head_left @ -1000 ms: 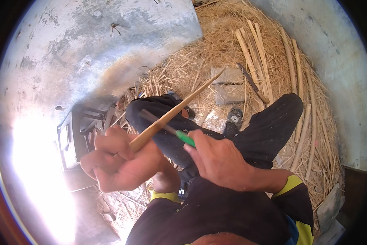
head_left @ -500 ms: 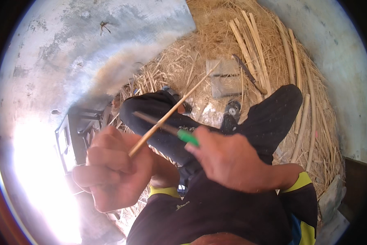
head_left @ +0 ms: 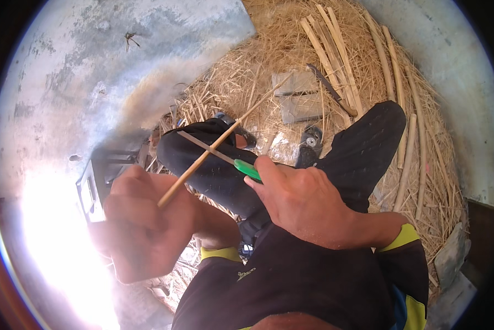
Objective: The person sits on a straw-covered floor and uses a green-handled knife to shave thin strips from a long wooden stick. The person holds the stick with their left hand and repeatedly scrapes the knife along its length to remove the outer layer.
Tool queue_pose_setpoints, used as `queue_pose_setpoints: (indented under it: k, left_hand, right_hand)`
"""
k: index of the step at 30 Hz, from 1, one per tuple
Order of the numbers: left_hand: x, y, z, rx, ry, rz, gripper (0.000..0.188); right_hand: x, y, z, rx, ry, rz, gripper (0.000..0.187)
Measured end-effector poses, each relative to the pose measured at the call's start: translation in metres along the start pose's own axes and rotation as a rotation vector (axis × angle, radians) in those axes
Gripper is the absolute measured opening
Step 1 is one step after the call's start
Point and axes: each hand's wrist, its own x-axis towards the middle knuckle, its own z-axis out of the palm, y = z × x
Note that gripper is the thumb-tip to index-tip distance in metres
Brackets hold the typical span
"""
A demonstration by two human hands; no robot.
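Observation:
My left hand (head_left: 145,225), smeared a little by motion, is a closed fist around the near end of a thin, pale stick (head_left: 189,173) that looks like split bamboo or cane. The stick slants away up and to the right over my left knee, its far end above the grey blocks. Held in my right hand (head_left: 307,203) is a knife by its green handle (head_left: 247,169), fingers wrapped round it. Its narrow blade (head_left: 193,139) points to the upper left and crosses the stick about midway; whether the edge touches cannot be made out.
Shavings and fibre (head_left: 233,71) cover the ground around my crossed legs. Grey blocks (head_left: 302,107) lie ahead, a dark curved blade-like tool (head_left: 329,88) beside them. Split strips (head_left: 335,52) and long poles (head_left: 405,165) lie right. A weathered wall (head_left: 164,33) stands left, with glaring light below.
The left hand and stick have moved a little to the left. The knife has risen slightly in the picture and still crosses the stick. The whole view has shifted slightly.

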Motion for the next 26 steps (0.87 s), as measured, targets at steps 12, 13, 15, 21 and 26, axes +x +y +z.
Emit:
queue_pose_setpoints:
  k: [12, 13, 15, 21, 26]
  left_hand:
    - [-0.001, 0.0, 0.012, 0.086, 0.129, 0.009, 0.017]
    - [0.001, 0.001, 0.011, 0.118, 0.139, 0.003, 0.018]
    - [0.001, 0.003, 0.007, 0.084, 0.121, -0.006, 0.018]
    - [0.0, -0.001, 0.011, 0.185, 0.265, 0.002, 0.018]
    - [-0.001, -0.001, 0.006, 0.266, 0.517, 0.029, 0.021]
  right_hand:
    - [0.004, 0.013, 0.011, -0.089, -0.002, 0.053, 0.025]
    - [0.007, 0.022, 0.016, -0.126, -0.024, 0.125, 0.025]
    - [0.011, 0.046, 0.02, -0.187, 0.033, 0.18, 0.026]
    - [0.011, 0.029, 0.027, -0.065, 0.094, 0.009, 0.027]
    - [0.026, 0.084, 0.032, -0.095, 0.043, 0.235, 0.02]
